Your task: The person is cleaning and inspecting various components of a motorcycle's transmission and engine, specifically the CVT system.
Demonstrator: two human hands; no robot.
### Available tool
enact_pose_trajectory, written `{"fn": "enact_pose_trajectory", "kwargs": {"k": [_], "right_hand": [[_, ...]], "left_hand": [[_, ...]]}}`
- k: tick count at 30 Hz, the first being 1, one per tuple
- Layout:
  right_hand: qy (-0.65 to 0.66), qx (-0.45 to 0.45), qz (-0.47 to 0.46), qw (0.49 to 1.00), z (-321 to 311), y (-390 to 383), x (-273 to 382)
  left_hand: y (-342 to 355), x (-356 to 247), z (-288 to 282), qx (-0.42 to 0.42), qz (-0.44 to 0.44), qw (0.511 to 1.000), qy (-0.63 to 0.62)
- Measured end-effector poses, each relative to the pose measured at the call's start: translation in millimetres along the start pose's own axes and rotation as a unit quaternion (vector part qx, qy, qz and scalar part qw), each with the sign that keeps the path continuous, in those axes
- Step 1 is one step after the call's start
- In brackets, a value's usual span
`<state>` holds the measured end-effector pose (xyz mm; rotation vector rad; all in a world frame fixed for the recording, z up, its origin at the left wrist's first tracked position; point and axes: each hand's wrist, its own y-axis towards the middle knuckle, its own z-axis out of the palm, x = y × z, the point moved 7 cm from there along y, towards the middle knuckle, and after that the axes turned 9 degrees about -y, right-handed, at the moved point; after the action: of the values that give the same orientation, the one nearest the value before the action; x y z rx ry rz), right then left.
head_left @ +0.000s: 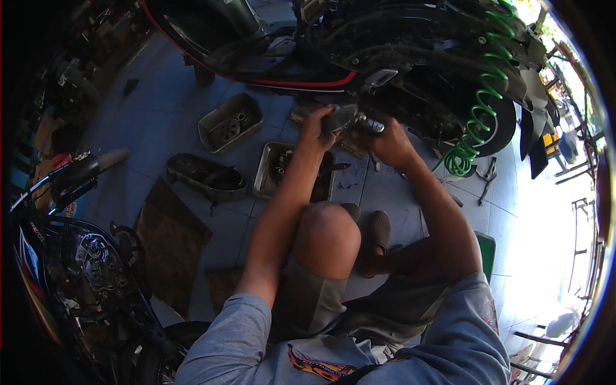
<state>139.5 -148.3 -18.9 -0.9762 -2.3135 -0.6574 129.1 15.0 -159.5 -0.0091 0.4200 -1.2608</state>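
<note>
My left hand (316,125) is closed around a dark, bulky tool or part (340,119) in front of the black scooter (301,51). My right hand (389,144) is closed beside it, at a silver ribbed cylindrical piece (372,124) on the same object; exactly what its fingers grip is partly hidden. Just below, a metal tray of parts (262,189) lies on the tiled floor, partly behind my left forearm, with flattened cardboard (351,149) under my hands.
Another parts tray (213,135) and a dark casing (192,176) lie left. A partly dismantled motorbike (96,263) stands near left, by brown boards (167,244). A green coiled hose (484,109) hangs at right, with scattered tools (487,183) below.
</note>
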Motion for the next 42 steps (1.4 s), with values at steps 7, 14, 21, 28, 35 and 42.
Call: {"fn": "enact_pose_trajectory", "kwargs": {"k": [7, 14, 21, 28, 35, 42], "right_hand": [[-0.034, 0.039, -0.009, 0.999, 5.7, -11.6, 4.2], [-0.029, -0.004, 0.001, 1.0, -4.9, -7.4, 7.4], [0.041, 0.059, -0.045, 0.996, -11.2, -7.2, 5.1], [-0.053, 0.08, -0.021, 0.995, -0.5, -14.5, 19.3], [-0.043, 0.117, -0.06, 0.99, -5.6, -18.6, 14.4], [-0.036, 0.126, -0.03, 0.991, -20.2, -20.5, 7.0]], "left_hand": [[-0.7, 4.7, -11.1, -0.107, 0.04, 0.992, -0.046], [3.5, 7.9, -13.0, 0.003, -0.073, 0.995, -0.071], [-3.8, 11.4, 9.5, 0.001, -0.024, 0.992, -0.125], [6.1, -7.6, -5.4, 0.129, 0.019, 0.986, -0.108], [-48.8, -1.8, 80.9, 0.102, 0.37, 0.71, 0.59], [-49.8, 29.7, 85.2, 0.187, 0.407, 0.313, 0.837]]}}
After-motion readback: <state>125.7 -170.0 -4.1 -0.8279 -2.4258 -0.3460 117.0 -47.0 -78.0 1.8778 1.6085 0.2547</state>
